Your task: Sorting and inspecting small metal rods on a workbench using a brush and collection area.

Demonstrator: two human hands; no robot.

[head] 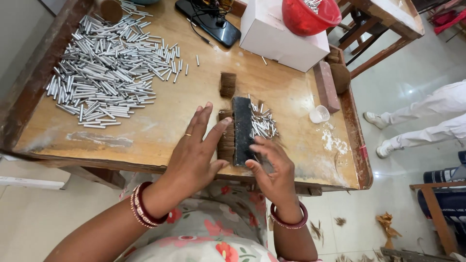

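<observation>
The tubes [104,68] were shiny silver, the bowl [308,17] bright red, the box [279,36] plain white, and the dress [213,237] had pink-red flowers on pale fabric.

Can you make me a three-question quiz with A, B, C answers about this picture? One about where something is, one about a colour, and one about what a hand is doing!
1. Where is the big pile of silver tubes?
A. On the far left part of the wooden table
B. On the floor
C. Inside the white box

2. What colour is the bowl sitting on the white box?
A. Blue
B. Red
C. Yellow

3. What is the left hand doing?
A. Making a tight fist
B. Holding the phone
C. Lying open and flat, fingers spread, beside the bristle bundle

Answers: 1 A, the tubes lie heaped on the tabletop's far left. 2 B, the bowl is plainly red. 3 C, the fingers are stretched out by the brown bristles, next to the dark block.
</observation>
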